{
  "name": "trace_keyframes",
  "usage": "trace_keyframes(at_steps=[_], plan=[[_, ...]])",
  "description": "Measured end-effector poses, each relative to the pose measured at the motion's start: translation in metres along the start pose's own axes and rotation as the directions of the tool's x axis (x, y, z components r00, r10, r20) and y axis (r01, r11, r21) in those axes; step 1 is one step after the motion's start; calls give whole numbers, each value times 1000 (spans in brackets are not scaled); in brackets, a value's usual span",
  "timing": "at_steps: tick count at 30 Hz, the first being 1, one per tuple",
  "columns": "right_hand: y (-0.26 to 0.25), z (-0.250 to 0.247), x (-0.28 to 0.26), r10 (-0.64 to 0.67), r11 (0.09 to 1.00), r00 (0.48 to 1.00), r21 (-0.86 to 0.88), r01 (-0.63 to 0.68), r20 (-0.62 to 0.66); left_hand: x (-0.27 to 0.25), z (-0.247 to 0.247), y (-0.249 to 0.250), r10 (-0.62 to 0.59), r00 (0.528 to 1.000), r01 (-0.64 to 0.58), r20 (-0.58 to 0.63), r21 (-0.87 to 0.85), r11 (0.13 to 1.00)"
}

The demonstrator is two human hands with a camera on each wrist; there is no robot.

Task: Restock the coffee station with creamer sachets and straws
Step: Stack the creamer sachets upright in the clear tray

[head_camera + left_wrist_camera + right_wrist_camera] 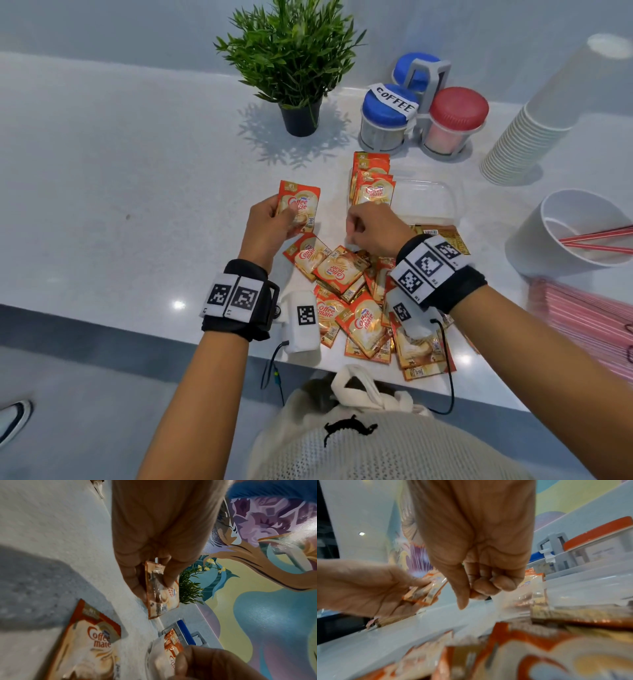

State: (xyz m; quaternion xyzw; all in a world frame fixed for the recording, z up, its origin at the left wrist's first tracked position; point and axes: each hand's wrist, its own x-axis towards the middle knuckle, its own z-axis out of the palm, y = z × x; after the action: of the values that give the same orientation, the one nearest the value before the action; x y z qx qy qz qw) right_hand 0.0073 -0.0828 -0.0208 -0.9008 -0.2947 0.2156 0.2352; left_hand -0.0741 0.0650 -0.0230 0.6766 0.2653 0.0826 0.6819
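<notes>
left hand [270, 222] holds sachet [301, 205] | right hand [373, 226] curled, empty

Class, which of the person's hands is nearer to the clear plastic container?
Right. The right hand hovers at the clear plastic container's near-left corner; the left hand holds a sachet further left.

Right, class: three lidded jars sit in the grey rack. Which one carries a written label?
The front-left clear jar with the blue lid: a white strip reading COFFEE lies across its lid. The rear blue-lidded jar and the red-lidded jar show none.
</notes>
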Motion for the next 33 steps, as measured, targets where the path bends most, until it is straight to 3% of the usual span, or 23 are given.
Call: trace_keyframes(at_steps=[3, 7, 9, 17, 19, 22, 25, 27, 29, 33], plan=[[-2, -8, -2, -26, 998, 1000, 61, 27, -7, -1, 1, -1, -33, 999, 33, -23, 10, 999], [-9, 8, -8, -41, 994, 972, -88, 63, 232, -2, 5, -1, -50, 998, 51, -29, 28, 998], [-10, 17, -8, -22, 983, 956, -166, 73, 293, -1, 7, -1, -54, 998, 55, -24, 47, 997], [-5, 14, -1, -51, 980, 985, -183, 82, 165, -7, 7, -2, -72, 996, 75, -52, 64, 995], [-3, 6, 0, -68, 991, 996, -113, 74, 52, -7, 6, -3, -84, 994, 89, -75, 64, 994], [-4, -13, -1, -29, 985, 993, 163, 48, -118, -6, 4, -6, -104, 990, 109, -100, 48, 993], [-4, -24, 1, 60, 875, 977, 481, 46, -202, -7, 6, -6, -110, 991, 114, -78, 42, 993], [-6, -25, 2, 114, 771, 982, 637, 10, -154, -9, 9, -4, -107, 993, 108, -41, 20, 994], [-9, -20, 4, 129, 764, 988, 644, -41, -89, -11, 13, -1, -100, 995, 100, -9, -29, 995], [-14, -3, 8, 120, 867, 988, 495, -57, -96, -12, 15, 0, -76, 997, 76, -3, -29, 997]])
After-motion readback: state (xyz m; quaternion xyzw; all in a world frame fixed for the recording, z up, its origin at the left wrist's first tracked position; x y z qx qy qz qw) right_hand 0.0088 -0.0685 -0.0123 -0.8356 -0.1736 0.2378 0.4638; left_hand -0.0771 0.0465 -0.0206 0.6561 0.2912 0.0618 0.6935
